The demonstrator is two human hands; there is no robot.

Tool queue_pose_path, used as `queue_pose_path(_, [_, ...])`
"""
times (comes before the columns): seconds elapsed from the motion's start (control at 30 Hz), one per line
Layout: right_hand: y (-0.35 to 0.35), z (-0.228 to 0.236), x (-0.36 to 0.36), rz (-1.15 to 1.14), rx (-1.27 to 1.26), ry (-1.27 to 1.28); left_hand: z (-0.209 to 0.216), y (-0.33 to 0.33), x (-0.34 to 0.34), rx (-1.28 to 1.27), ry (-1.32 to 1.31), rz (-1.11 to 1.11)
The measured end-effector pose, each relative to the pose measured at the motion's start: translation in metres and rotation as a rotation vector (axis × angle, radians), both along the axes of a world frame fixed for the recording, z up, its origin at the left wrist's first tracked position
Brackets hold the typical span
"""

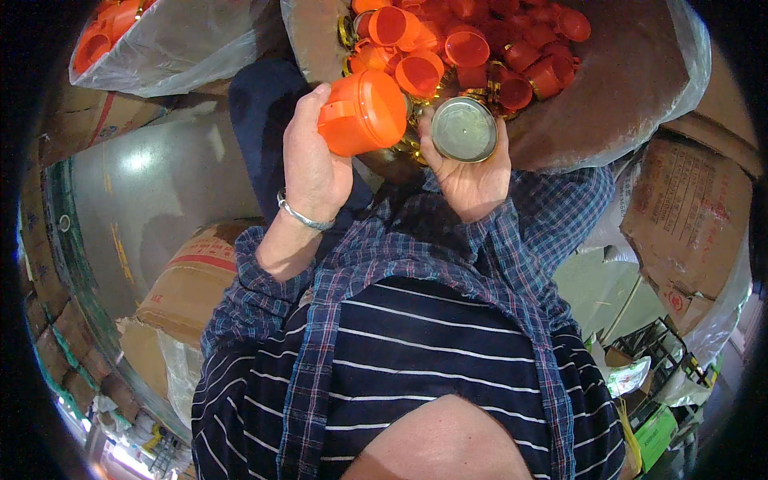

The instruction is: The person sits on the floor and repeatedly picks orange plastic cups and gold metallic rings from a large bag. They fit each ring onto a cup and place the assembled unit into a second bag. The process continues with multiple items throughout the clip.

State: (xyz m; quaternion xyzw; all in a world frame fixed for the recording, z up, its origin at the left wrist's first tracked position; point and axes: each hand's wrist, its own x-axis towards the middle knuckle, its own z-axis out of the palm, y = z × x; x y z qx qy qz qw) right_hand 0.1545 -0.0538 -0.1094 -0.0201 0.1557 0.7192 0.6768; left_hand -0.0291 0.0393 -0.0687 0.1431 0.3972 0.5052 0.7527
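My left hand (310, 164), with a silver bracelet at its wrist, is wrapped round a bright orange plastic cup (370, 112). The cup lies tilted, one round end turned up to the right, with a raised part on its side near my fingers. Close beside it, my right hand (474, 182) grips a round metal lid (464, 130) by its edge. The lid is silvery with a shallow rimmed face toward me. Lid and cup are apart. Just beyond both hands lies a heap of orange cups (466, 48), several showing open mouths and some gold-coloured rings among them.
A plastic-lined carton (616, 104) holds the heap. Another lined bag (188, 48) with orange pieces stands at the far left. Cardboard boxes are at the left (192, 272) and right (684, 216). Clutter with a green box (656, 436) lies at the lower right.
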Motion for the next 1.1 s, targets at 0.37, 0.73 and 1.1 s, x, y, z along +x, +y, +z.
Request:
queue_pose_path(0.37, [-0.005, -0.011, 0.007, 0.094, 0.219, 0.079, -0.014, -0.006, -0.001, -0.009, 0.011, -0.062])
queue_pose_path(0.73, [-0.006, 0.000, 0.004, 0.121, 0.184, 0.047, -0.025, -0.009, -0.001, -0.019, 0.021, -0.099])
queue_pose_path(1.1, [-0.003, 0.003, 0.007, 0.154, 0.183, -0.112, -0.035, -0.011, 0.002, -0.017, 0.034, -0.111])
